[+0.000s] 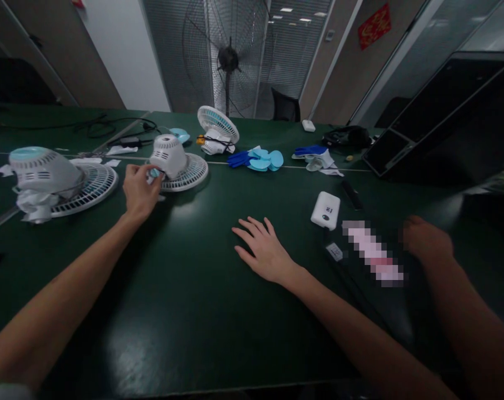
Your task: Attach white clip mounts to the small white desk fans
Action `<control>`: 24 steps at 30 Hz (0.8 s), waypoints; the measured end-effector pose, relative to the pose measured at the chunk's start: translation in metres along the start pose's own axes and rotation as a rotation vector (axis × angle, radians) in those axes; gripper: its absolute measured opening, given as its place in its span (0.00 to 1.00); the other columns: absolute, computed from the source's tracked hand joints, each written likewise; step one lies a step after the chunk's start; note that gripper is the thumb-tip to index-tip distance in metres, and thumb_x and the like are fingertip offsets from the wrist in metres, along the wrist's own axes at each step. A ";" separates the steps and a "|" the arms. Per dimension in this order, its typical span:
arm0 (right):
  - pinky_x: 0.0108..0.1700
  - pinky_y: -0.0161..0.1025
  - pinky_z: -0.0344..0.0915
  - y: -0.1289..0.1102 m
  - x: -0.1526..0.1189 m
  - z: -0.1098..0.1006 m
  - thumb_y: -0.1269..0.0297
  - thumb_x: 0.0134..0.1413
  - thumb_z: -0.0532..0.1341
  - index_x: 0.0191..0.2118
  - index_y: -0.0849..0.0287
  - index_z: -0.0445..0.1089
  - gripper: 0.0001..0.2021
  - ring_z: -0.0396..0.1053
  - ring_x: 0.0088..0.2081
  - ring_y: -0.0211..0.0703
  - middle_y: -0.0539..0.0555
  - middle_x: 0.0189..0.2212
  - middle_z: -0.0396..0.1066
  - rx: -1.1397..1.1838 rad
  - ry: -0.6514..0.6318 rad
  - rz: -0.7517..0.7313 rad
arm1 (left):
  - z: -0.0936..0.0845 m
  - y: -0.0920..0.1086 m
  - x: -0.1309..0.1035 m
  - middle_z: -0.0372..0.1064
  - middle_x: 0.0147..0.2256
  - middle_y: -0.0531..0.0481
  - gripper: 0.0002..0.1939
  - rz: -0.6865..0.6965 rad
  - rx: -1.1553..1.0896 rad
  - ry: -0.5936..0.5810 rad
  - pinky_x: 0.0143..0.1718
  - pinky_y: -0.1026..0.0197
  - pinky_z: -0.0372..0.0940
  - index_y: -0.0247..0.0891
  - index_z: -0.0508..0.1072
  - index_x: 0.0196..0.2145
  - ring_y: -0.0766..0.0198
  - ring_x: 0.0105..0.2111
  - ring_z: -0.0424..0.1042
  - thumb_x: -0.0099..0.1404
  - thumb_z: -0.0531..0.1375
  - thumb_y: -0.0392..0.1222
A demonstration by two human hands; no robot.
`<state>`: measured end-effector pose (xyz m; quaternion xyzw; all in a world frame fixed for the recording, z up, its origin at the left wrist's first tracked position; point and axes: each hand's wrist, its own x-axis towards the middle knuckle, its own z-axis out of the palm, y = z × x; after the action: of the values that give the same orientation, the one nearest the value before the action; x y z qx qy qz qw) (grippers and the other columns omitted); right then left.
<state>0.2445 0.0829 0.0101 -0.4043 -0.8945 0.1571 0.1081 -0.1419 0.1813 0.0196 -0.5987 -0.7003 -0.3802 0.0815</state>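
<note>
My left hand (141, 189) is closed on a small light-blue part (154, 173), right beside the white body of a fan (168, 155) that lies on its round grille. My right hand (265, 250) rests on the green table (193, 289) with fingers spread and nothing in it. Left of my left hand sits a larger white fan (51, 172), also lying on its grille. Behind, a third white fan (218, 130) stands tilted, with a black cord around its base. Light-blue fan blades (266, 160) lie on the table next to blue gloves (239, 159).
Another person's hand (427, 239) is at the right, near a pixelated strip (372, 253). A white device (325, 210) with a cable, a dark stick (352, 194), more gloves (316, 155) and a black case (439, 116) lie on the right side.
</note>
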 end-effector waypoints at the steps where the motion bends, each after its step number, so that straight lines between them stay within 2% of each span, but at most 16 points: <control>1: 0.74 0.71 0.37 0.000 0.000 0.000 0.49 0.74 0.50 0.72 0.49 0.57 0.27 0.46 0.75 0.59 0.55 0.73 0.53 0.002 0.003 -0.002 | -0.001 -0.006 0.005 0.65 0.53 0.42 0.23 -0.022 0.013 0.012 0.50 0.53 0.61 0.28 0.72 0.55 0.60 0.47 0.68 0.72 0.58 0.50; 4: 0.74 0.71 0.38 0.000 -0.001 0.000 0.48 0.74 0.50 0.72 0.48 0.57 0.27 0.46 0.75 0.59 0.54 0.73 0.53 0.008 0.001 0.000 | -0.010 -0.021 0.018 0.65 0.54 0.41 0.26 -0.066 0.056 0.037 0.56 0.50 0.59 0.24 0.69 0.56 0.58 0.49 0.64 0.72 0.60 0.50; 7: 0.74 0.71 0.37 0.000 -0.001 -0.001 0.48 0.74 0.50 0.72 0.48 0.57 0.27 0.46 0.75 0.58 0.54 0.74 0.53 0.015 0.002 0.001 | -0.022 -0.028 0.027 0.63 0.59 0.39 0.24 0.005 0.165 0.010 0.63 0.46 0.53 0.23 0.70 0.55 0.52 0.58 0.57 0.73 0.61 0.49; 9: 0.74 0.71 0.37 0.000 -0.001 0.000 0.48 0.74 0.51 0.71 0.48 0.57 0.26 0.46 0.75 0.59 0.54 0.74 0.53 0.018 0.006 0.000 | -0.028 -0.029 0.030 0.63 0.61 0.39 0.22 0.087 0.247 -0.038 0.66 0.44 0.50 0.24 0.70 0.55 0.51 0.60 0.55 0.74 0.60 0.47; 12: 0.74 0.71 0.37 0.001 0.000 0.000 0.48 0.73 0.51 0.72 0.48 0.57 0.27 0.46 0.75 0.59 0.54 0.74 0.53 0.019 0.001 0.002 | -0.031 -0.024 0.029 0.66 0.58 0.40 0.21 0.152 0.286 -0.099 0.66 0.42 0.50 0.27 0.69 0.56 0.50 0.60 0.57 0.75 0.59 0.47; 15: 0.74 0.71 0.37 0.001 0.000 -0.001 0.48 0.73 0.51 0.72 0.47 0.56 0.27 0.46 0.75 0.58 0.54 0.74 0.52 0.011 -0.005 0.004 | -0.028 -0.016 0.021 0.62 0.62 0.40 0.23 0.174 0.271 -0.116 0.66 0.38 0.47 0.28 0.68 0.58 0.46 0.63 0.53 0.76 0.58 0.49; 17: 0.74 0.70 0.37 0.001 0.000 -0.001 0.48 0.73 0.51 0.72 0.48 0.56 0.27 0.46 0.75 0.58 0.54 0.74 0.53 0.007 -0.005 0.006 | -0.023 -0.014 0.016 0.57 0.65 0.38 0.26 0.133 0.190 -0.099 0.67 0.39 0.45 0.26 0.67 0.57 0.44 0.65 0.50 0.74 0.61 0.51; 20: 0.74 0.70 0.37 0.000 -0.001 -0.001 0.49 0.74 0.51 0.72 0.48 0.57 0.27 0.46 0.75 0.58 0.54 0.73 0.53 0.005 -0.009 0.006 | -0.013 -0.017 0.014 0.51 0.66 0.37 0.29 -0.026 -0.004 -0.020 0.67 0.48 0.46 0.23 0.61 0.59 0.50 0.64 0.50 0.73 0.62 0.50; 22: 0.74 0.70 0.37 0.000 -0.001 -0.001 0.49 0.74 0.51 0.72 0.48 0.57 0.26 0.46 0.75 0.58 0.55 0.73 0.53 0.003 -0.004 0.004 | -0.006 -0.024 0.018 0.57 0.60 0.39 0.27 -0.124 -0.078 0.003 0.62 0.54 0.54 0.23 0.56 0.61 0.57 0.57 0.59 0.76 0.59 0.46; 24: 0.73 0.71 0.37 0.000 0.000 0.000 0.50 0.73 0.52 0.72 0.49 0.57 0.26 0.46 0.75 0.58 0.56 0.73 0.54 0.003 -0.002 0.001 | 0.000 -0.030 0.022 0.63 0.52 0.45 0.22 -0.181 -0.090 -0.009 0.53 0.57 0.61 0.25 0.56 0.59 0.62 0.47 0.64 0.76 0.58 0.41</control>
<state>0.2449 0.0832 0.0102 -0.4045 -0.8942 0.1587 0.1079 -0.1752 0.1983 0.0192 -0.5376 -0.7342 -0.4143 0.0168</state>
